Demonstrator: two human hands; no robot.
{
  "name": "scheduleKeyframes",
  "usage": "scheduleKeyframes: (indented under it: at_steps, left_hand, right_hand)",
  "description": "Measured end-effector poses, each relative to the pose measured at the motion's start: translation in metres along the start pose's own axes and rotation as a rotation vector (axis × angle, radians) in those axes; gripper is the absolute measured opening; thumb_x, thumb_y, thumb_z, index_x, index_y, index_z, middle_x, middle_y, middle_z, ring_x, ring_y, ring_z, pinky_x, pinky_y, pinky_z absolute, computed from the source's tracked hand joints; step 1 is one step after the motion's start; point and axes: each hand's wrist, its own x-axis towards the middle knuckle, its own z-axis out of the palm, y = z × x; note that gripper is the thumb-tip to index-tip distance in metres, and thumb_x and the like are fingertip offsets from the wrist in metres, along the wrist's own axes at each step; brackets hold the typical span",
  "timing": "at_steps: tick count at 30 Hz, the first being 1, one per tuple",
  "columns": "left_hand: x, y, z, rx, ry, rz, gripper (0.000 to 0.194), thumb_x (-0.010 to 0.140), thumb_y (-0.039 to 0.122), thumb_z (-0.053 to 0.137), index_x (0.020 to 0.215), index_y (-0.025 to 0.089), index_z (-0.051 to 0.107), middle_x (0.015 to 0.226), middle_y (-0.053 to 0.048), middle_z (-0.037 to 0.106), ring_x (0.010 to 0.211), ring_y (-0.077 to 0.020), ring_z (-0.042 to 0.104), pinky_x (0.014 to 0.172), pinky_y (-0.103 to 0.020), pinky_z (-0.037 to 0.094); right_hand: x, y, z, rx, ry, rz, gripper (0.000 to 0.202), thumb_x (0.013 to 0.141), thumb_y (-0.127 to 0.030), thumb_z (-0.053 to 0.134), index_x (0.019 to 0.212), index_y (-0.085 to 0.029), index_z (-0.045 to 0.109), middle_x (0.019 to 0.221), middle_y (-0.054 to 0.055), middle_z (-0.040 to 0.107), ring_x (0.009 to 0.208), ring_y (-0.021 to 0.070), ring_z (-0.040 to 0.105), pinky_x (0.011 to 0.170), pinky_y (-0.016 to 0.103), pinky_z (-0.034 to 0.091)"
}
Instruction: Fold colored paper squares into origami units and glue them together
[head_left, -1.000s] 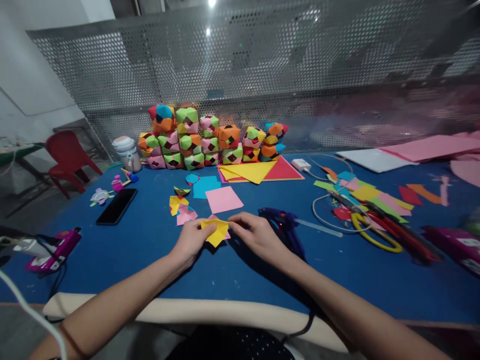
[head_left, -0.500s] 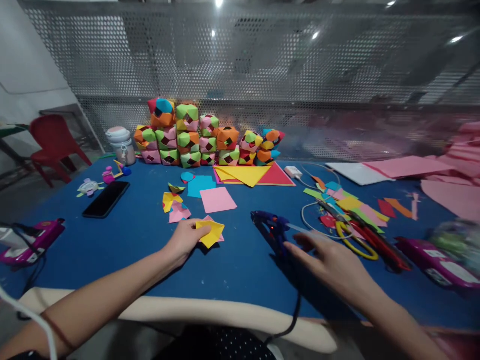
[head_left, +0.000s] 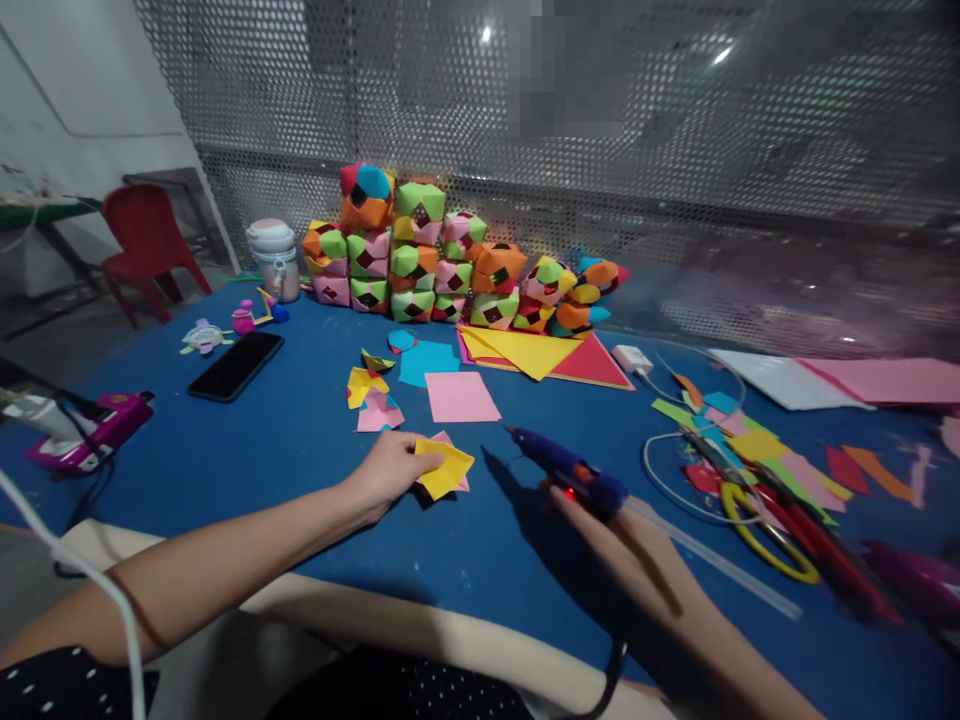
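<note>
My left hand [head_left: 386,470] pinches a folded yellow and pink paper piece [head_left: 448,468] low over the blue table. In my right hand [head_left: 626,545] is a dark blue glue gun [head_left: 566,462], lifted off the table, its nozzle pointing left toward the folded paper but apart from it. A clear glue stick [head_left: 720,560] sticks out of its back. Beyond my left hand lie a pink square [head_left: 462,397], blue paper [head_left: 429,364] and small folded yellow [head_left: 366,387] and pink [head_left: 379,410] pieces.
Stacked paper cubes [head_left: 416,268] and a bottle [head_left: 274,262] line the back. A phone [head_left: 236,366] and a purple power strip [head_left: 101,430] lie left. Paper scraps, yellow-handled scissors [head_left: 772,540] and a looping white cable [head_left: 654,475] are on the right.
My right hand has closed around the glue gun and raised it from the table. My left hand still holds the folded paper. The view has shifted and tilted.
</note>
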Motion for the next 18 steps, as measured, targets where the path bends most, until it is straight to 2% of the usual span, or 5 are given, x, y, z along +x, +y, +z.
scheduleKeyframes:
  at_steps: [3, 8, 13, 18]
  left_hand:
    - [0.000, -0.001, 0.001, -0.017, -0.007, -0.013, 0.007, 0.065, 0.018, 0.063, 0.064, 0.010, 0.064, 0.062, -0.004, 0.065, 0.052, -0.0112, 0.056, 0.049, -0.021, 0.040]
    - [-0.005, 0.003, 0.003, 0.005, -0.038, 0.002, 0.009, 0.065, 0.018, 0.060, 0.064, 0.010, 0.064, 0.058, -0.004, 0.064, 0.050, -0.0117, 0.054, 0.047, -0.021, 0.038]
    - [-0.006, 0.002, 0.004, 0.060, -0.067, 0.024, 0.011, 0.065, 0.014, 0.055, 0.064, 0.011, 0.065, 0.060, -0.004, 0.065, 0.051, -0.0122, 0.055, 0.050, -0.022, 0.039]
    - [-0.006, 0.002, 0.003, 0.077, -0.062, 0.027, 0.011, 0.067, 0.019, 0.057, 0.063, 0.011, 0.064, 0.055, -0.002, 0.061, 0.047, -0.0097, 0.050, 0.047, -0.021, 0.036]
  right_hand:
    - [-0.008, -0.020, 0.007, -0.048, -0.038, -0.045, 0.017, 0.081, -0.035, 0.052, 0.076, -0.019, 0.054, 0.061, 0.002, 0.056, 0.050, 0.0139, 0.052, 0.045, 0.023, 0.044]
    - [-0.005, -0.049, 0.014, -0.038, -0.172, -0.237, 0.013, 0.085, -0.026, 0.043, 0.073, -0.021, 0.048, 0.063, 0.001, 0.054, 0.049, 0.0107, 0.048, 0.043, 0.021, 0.037]
    - [0.001, -0.048, 0.021, -0.168, -0.185, -0.307, 0.014, 0.084, -0.023, 0.042, 0.071, -0.021, 0.045, 0.062, 0.001, 0.054, 0.050, 0.0122, 0.049, 0.043, 0.022, 0.035]
    - [0.000, -0.042, 0.023, -0.211, -0.152, -0.327, 0.010, 0.084, -0.023, 0.043, 0.075, -0.021, 0.047, 0.063, 0.002, 0.055, 0.050, 0.0131, 0.050, 0.045, 0.023, 0.035]
